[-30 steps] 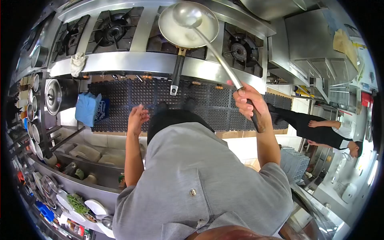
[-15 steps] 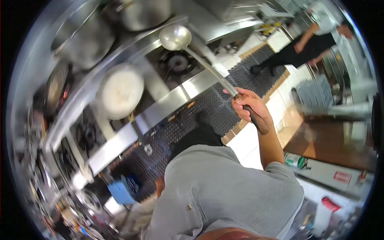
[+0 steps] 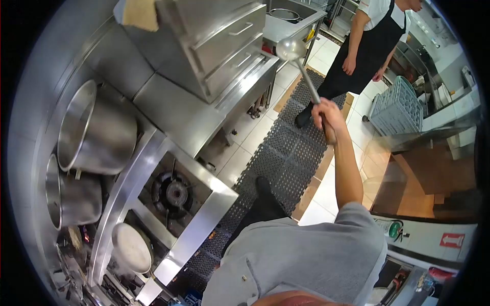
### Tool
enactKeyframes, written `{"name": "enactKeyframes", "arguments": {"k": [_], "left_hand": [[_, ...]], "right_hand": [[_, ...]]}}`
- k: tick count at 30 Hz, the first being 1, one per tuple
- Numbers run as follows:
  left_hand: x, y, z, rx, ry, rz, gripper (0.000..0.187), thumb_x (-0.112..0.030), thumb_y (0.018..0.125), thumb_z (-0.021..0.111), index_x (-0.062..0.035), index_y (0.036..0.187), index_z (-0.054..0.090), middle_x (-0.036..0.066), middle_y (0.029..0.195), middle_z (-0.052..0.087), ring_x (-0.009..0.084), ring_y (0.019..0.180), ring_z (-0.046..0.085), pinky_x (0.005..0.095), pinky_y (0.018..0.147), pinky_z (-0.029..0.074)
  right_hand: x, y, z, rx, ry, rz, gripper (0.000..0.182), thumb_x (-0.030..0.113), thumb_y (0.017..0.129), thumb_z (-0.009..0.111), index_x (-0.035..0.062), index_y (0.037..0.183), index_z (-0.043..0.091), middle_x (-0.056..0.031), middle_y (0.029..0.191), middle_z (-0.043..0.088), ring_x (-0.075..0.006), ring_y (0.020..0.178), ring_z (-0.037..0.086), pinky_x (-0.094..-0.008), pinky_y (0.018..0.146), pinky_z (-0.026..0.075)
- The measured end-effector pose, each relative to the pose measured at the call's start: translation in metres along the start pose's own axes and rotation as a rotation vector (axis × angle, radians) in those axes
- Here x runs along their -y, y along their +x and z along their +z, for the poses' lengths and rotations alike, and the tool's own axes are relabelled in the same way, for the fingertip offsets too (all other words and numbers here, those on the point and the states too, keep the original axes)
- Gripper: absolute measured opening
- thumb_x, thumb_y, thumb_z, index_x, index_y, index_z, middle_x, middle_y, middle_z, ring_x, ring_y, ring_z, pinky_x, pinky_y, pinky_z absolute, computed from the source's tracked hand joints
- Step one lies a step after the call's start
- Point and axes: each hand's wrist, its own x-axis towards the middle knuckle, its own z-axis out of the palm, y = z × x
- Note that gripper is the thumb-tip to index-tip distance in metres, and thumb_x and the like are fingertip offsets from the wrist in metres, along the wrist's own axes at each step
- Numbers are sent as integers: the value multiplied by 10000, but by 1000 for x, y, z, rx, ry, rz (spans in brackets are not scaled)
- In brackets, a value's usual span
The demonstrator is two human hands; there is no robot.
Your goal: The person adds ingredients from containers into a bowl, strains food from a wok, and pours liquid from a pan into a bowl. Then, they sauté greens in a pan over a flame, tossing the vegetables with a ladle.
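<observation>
Held out ahead of my body, my right hand (image 3: 329, 120) wraps round the wooden handle of a long metal ladle (image 3: 308, 81). The ladle's bowl points away from me, in the air over the aisle. To the lower left, a frying pan (image 3: 131, 248) with pale, whitish contents sits on the stove (image 3: 178, 255), its long handle turned towards my body. Behind it on the stove is a bare burner (image 3: 176, 195). My left hand does not show; my grey shirt and the lower edge of the view hide that side.
Two large steel pots (image 3: 109, 135) stand along the back of the stove. Steel drawers (image 3: 229, 38) and a sink (image 3: 301, 10) lie beyond. A person in a black apron (image 3: 367, 46) stands in the aisle near a grey crate (image 3: 398, 107). Black rubber matting (image 3: 286, 148) covers the floor.
My view has swung round to the right, so the stove and pan now sit lower left. The ladle, still in my right hand, now extends towards the sink and the other person.
</observation>
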Motion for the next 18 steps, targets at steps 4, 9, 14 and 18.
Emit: {"name": "enactKeyframes", "arguments": {"k": [4, 9, 14, 18], "left_hand": [[-68, 37, -1, -65, 80, 96, 198, -208, 865, 500, -66, 888, 635, 121, 725, 654, 246, 650, 633, 389, 552, 495], [-119, 71, 7, -143, 172, 206, 193, -204, 861, 501, -66, 890, 634, 124, 728, 654, 250, 656, 634, 393, 554, 494], [-144, 104, 15, -267, 261, 287, 189, -200, 857, 503, -67, 893, 633, 126, 730, 654, 254, 661, 636, 396, 557, 492], [-146, 114, 15, -330, 353, 343, 186, -197, 854, 505, -67, 895, 632, 128, 733, 655, 257, 666, 637, 399, 559, 491]], "right_hand": [[29, 169, -73, -109, -156, -59, 98, 72, 797, 509, 6, 725, 515, -81, 544, 518, -179, 419, 502, -306, 404, 437], [26, 356, -138, -358, -682, -242, 171, 130, 748, 571, -38, 782, 586, -163, 593, 595, -240, 494, 601, -365, 500, 497], [16, 454, -166, -484, -1214, -202, 376, 176, 780, 606, -38, 1087, 560, -291, 1067, 618, -421, 1042, 591, -468, 895, 469], [4, 472, -148, -462, -1336, 24, 350, 106, 837, 538, -41, 1152, 504, -279, 1140, 598, -409, 1089, 580, -477, 931, 464]]}}
